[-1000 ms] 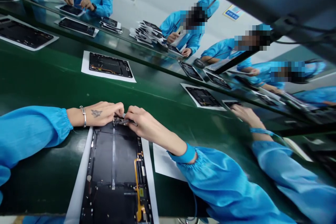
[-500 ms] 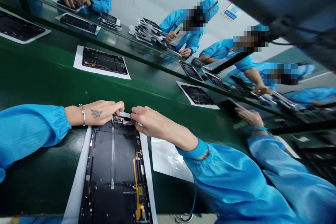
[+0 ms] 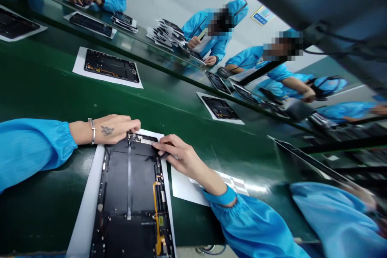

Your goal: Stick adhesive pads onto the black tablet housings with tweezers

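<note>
A black tablet housing (image 3: 117, 181) lies lengthwise in front of me on a white sheet (image 3: 81, 213), its inside facing up. It carries an orange flex cable (image 3: 157, 225) along the right side and a small circuit board (image 3: 132, 137) at the far end. My left hand (image 3: 113, 129) is closed with curled fingers over the far left corner, beside that board. At the far right corner, my right hand (image 3: 184, 155) pinches a thin dark tool (image 3: 163, 155), partly hidden by the fingers. Its fingertips touch the end of a pale strip (image 3: 146, 140).
More tablet housings (image 3: 111, 65) (image 3: 220, 107) lie on white sheets along the green bench (image 3: 45, 72). Right of mine is a white sheet (image 3: 187, 187). A co-worker's sleeve (image 3: 335, 217) and a dark flat panel (image 3: 302, 157) are close on the right. Co-workers sit opposite.
My right hand has moved right and toward me, off the small board, and its fingers have spread a little. My left hand stays at the corner. The co-worker's arm on the right has drawn back.
</note>
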Available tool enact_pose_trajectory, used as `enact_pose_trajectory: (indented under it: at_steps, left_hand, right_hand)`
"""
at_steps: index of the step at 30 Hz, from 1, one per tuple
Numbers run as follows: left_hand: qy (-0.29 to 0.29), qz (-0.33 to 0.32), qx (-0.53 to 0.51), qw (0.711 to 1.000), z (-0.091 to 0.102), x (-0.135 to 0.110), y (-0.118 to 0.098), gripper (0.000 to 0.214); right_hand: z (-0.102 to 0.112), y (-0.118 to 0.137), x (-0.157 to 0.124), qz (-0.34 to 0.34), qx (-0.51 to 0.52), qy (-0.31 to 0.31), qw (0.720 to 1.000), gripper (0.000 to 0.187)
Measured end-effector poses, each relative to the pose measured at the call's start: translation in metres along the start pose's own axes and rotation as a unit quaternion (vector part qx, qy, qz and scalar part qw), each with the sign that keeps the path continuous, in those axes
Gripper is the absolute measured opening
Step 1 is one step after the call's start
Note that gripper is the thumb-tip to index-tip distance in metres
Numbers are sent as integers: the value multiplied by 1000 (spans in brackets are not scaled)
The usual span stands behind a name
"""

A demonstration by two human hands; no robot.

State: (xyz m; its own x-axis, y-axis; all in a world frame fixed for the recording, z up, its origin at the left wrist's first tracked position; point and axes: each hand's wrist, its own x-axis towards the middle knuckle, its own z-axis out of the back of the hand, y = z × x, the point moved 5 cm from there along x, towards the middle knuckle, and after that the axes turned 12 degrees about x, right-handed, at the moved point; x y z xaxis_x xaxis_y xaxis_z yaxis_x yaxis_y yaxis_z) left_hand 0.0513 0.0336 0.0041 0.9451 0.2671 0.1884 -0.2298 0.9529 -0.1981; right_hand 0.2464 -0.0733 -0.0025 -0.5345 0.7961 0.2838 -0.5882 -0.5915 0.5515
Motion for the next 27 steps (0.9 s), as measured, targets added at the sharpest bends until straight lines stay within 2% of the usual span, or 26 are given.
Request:
enact_pose_trajectory:
  at_steps: [5,9,13,18,24,27]
  left_hand:
    - [11,12,1,1000,-7,4,3,31]
    - [16,20,-2,1000,-12,5,6,32]
    - [21,27,2,999,-10,4,5,32]
    - [26,22,10,999,-6,4,0,31]
    - [30,30,1,999,-5,5,-1,34]
    - [26,28,0,999,-5,4,0,33]
  right_hand:
    - [0,2,11,-27,43,-32,998,35]
    - [-10,8,30,-53,92,-45,993,24]
    - [-16,11,39,-69,103,-29,992,24]
    - [-8,5,29,-97,75,-41,992,24]
    - [-17,14,36,-73,75,-34,994,24]
    - [-14,11,36,-90,65,-34,993,25]
